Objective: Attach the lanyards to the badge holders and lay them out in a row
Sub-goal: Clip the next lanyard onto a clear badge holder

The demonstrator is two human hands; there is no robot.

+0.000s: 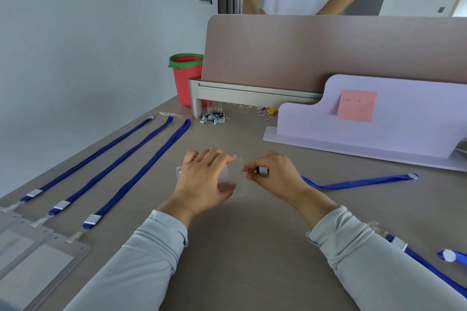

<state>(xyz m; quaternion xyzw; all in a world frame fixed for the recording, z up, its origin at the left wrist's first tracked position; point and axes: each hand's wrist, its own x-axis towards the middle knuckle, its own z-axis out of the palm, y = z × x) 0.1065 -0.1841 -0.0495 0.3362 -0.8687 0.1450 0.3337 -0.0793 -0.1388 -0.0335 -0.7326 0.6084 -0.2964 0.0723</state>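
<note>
Over the table [240, 247], both hands pinch one badge holder [236, 179].

The scene is evenly and softly lit, bright without harsh spots, with a cool daylight cast on the left wall [88, 33]. Shadows on the grey table [252, 247] are faint and diffuse; only a weak one lies under the hands. Wide-angle distortion bends the view: the desk divider [328, 53] tilts and its top edge curves, and the near sleeves [141, 260] stretch toward the bottom corners. The clear badge holder [237, 179] looks hazy and slightly blurred. Far details are soft.
</note>
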